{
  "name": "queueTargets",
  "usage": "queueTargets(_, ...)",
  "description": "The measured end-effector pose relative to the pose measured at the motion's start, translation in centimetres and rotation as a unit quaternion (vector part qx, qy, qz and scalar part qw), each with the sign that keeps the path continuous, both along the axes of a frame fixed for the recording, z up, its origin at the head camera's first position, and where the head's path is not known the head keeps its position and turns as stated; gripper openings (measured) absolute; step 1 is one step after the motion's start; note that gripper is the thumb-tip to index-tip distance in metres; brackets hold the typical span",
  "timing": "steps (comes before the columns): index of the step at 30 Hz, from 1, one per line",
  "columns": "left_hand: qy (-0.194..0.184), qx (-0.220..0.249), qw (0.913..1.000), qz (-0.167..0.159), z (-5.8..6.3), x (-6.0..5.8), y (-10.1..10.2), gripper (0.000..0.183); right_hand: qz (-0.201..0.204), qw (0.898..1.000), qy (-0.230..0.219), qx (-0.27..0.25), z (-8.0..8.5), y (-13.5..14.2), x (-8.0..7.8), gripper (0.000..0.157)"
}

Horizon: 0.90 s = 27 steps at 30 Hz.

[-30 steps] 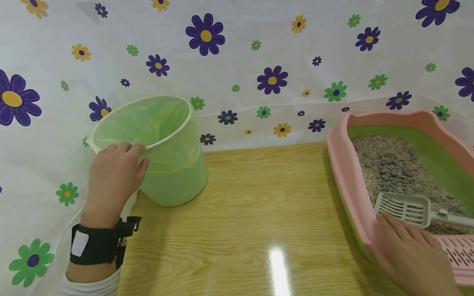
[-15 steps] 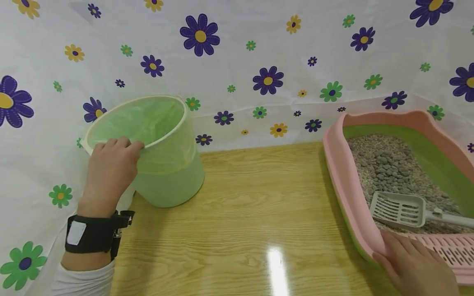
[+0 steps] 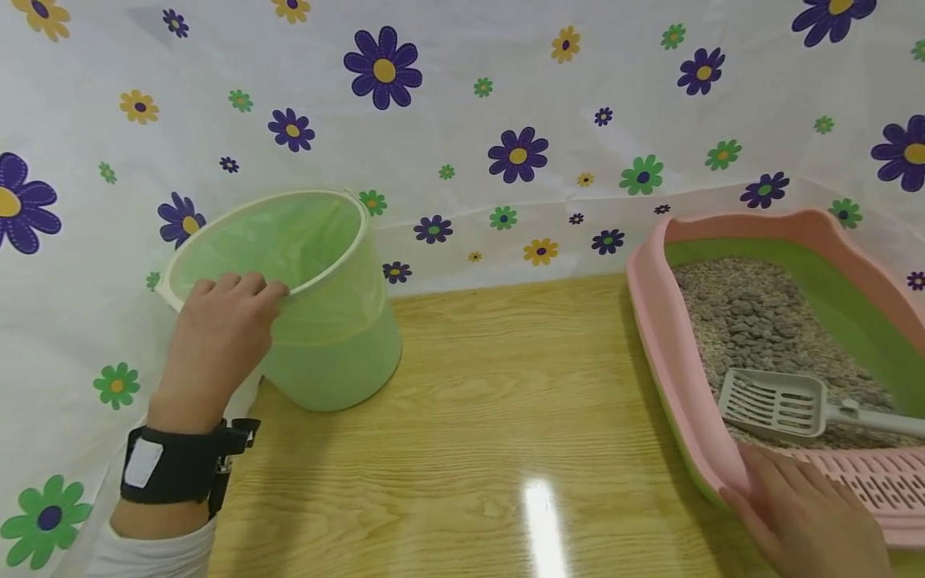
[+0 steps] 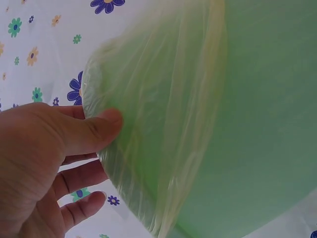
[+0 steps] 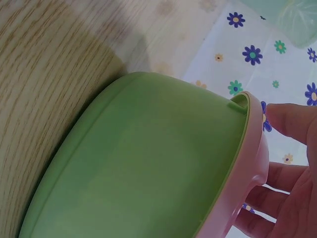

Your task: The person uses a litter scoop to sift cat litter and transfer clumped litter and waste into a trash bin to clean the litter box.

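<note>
My left hand [image 3: 220, 341] grips the near rim of a light green trash bin [image 3: 340, 373] at the left of the head view. In the left wrist view its thumb presses a thin yellowish bag [image 4: 168, 114] that is folded over the rim. At the lower right, my right hand [image 3: 817, 510] holds the pink rim of a litter box [image 3: 675, 345], thumb outside and fingers over the edge. The right wrist view shows the box's green outer wall [image 5: 143, 153] beside that hand. A grey slotted litter scoop [image 3: 773, 404] lies on the litter [image 3: 704, 301] inside.
Dark grey clumps [image 3: 755, 325] are heaped in the litter. A pink perforated ledge [image 3: 874, 482] runs along the box's near side. Between bin and box lies the wood-grain tabletop [image 3: 499, 385]. A white flower-printed sheet [image 3: 462, 104] stands behind and at the left.
My right hand has drawn back slightly from beside the scoop and now holds the box's rim near the front corner. The left hand stays on the bin's rim. The head view has shifted a little.
</note>
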<state>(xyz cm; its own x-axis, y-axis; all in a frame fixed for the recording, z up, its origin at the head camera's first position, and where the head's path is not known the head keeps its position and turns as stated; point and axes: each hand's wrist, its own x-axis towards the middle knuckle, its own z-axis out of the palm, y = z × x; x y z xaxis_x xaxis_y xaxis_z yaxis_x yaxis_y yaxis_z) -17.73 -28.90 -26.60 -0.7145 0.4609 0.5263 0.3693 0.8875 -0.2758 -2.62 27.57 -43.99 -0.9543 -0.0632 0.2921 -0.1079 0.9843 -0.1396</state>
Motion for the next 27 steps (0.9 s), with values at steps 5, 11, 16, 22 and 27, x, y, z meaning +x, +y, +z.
queueTargets(5,0.012,0.001,0.9998,-0.013,-0.2,0.7,0.9,0.018,-0.005,1.0,-0.015,0.001,0.0,-0.1,-0.1,0.06)
queueTargets(11,0.025,0.002,0.9994,-0.023,-0.2,1.1,2.0,0.02,-0.007,1.0,0.004,-0.002,-0.1,-0.2,-0.1,0.059)
queueTargets(16,0.037,-0.005,0.9988,-0.031,-0.2,1.2,2.8,0.02,-0.002,1.0,0.005,0.003,-0.1,-0.1,-0.1,0.058)
queueTargets(22,0.042,0.005,0.9985,-0.035,-0.6,1.4,3.7,0.017,0.007,1.0,0.029,-0.007,-0.3,-0.1,-0.1,0.058)
queueTargets(27,0.054,0.007,0.9975,-0.044,-0.9,1.4,4.6,0.015,0.006,0.999,0.039,-0.012,-0.5,0.0,0.1,0.058)
